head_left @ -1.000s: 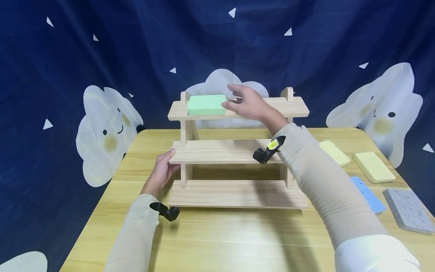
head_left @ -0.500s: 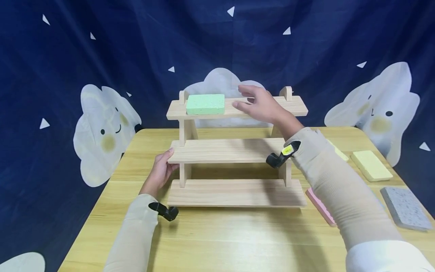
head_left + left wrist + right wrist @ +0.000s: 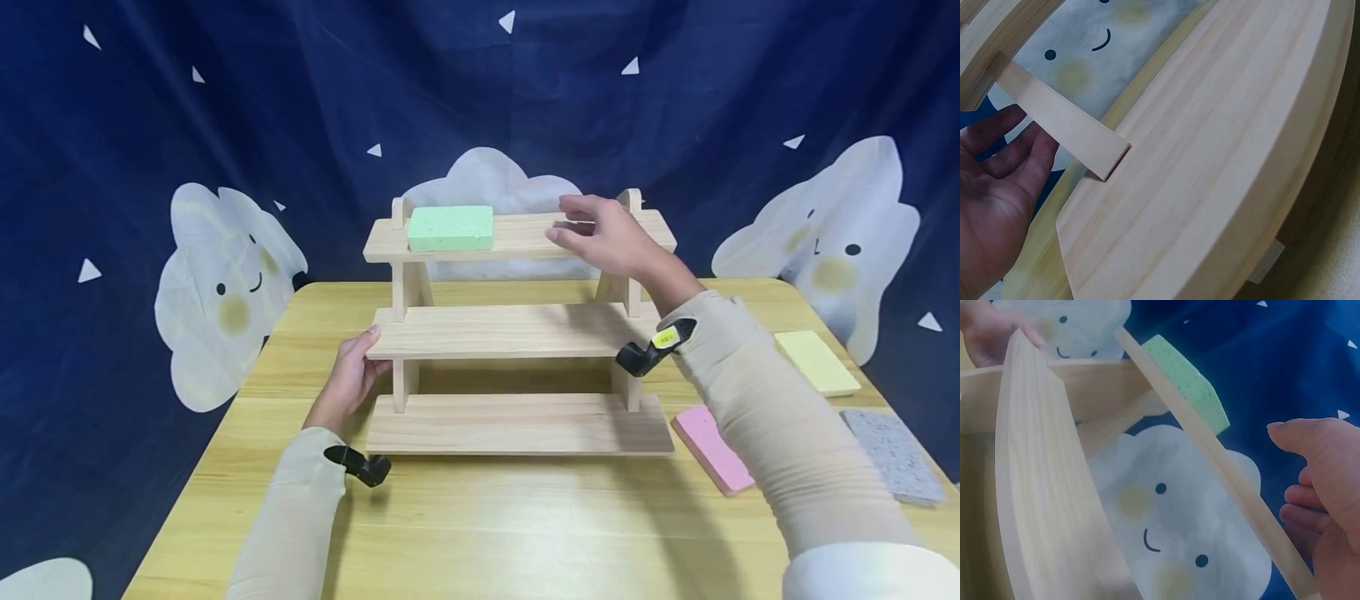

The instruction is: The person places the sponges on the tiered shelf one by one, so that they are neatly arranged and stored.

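A three-tier wooden display shelf [image 3: 517, 329] stands on the table. Flat on the left part of its top tier lies a pale green sponge block [image 3: 450, 228], seen edge-on as a green slab [image 3: 1188, 384] in the right wrist view. My left hand [image 3: 351, 372] grips the left end of the middle tier, thumb at its edge and fingers reaching underneath. Over the right part of the top tier is my right hand [image 3: 615, 236], fingers loosely bent, holding nothing. A gap separates it from the green block.
On the table [image 3: 480, 525] to the right lie a pink block [image 3: 712, 450], a yellow block [image 3: 817, 362] and a speckled grey block [image 3: 892, 457]. My right sleeve [image 3: 780, 442] partly covers that area. A dark blue curtain [image 3: 480, 75] with cloud prints hangs behind the table.
My right hand has let go of the green block's side and drawn away to the right along the top tier. The left hand keeps its hold; the pink block has come into sight.
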Tool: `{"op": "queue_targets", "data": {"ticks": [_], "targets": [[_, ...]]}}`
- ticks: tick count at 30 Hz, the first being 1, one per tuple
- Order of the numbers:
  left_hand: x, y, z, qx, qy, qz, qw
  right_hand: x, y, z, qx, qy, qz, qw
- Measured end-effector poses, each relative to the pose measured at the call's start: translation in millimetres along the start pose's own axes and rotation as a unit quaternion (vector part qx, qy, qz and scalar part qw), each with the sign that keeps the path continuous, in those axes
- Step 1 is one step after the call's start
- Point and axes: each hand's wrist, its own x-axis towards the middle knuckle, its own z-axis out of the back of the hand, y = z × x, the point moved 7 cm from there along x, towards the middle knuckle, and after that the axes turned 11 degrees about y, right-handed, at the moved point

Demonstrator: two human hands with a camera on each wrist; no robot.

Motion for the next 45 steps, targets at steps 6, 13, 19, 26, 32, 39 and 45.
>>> {"op": "queue_targets", "data": {"ticks": [6,13,19,26,32,39,45], "targets": [[0.0,-1.1,-1.1,-0.008,0.0,-0.004,1.0,-11.6,-12.2,14.0,-0.011,-0.013,-0.021,0.9996],[0.0,-0.9,0.3,-0.006,-0.002,-0.004,1.0,-24.1,-23.0,27.3,-0.013,-0.03,-0.041,0.9986],[0.6,0.2,0.4,0.003,-0.005,0.001,1.0,-36.0,-31.3,35.1,-0.015,-0.046,-0.048,0.9977],[1.2,0.6,1.2,-0.011,-0.004,-0.009,0.9999,-48.2,-42.9,48.9,-0.01,-0.077,-0.05,0.9958],[0.8,-1.3,0.8,-0.017,0.002,-0.017,0.9997,-60.2,-51.9,60.2,-0.016,-0.098,-0.072,0.9925],[0.7,-1.8,-0.5,-0.012,0.004,-0.011,0.9999,-76.2,-67.7,69.4,-0.023,-0.101,-0.1,0.9896],[0.3,-1.3,0.2,-0.009,0.004,-0.011,0.9999,-88.2,-80.7,74.3,-0.022,-0.111,-0.111,0.9874]]}}
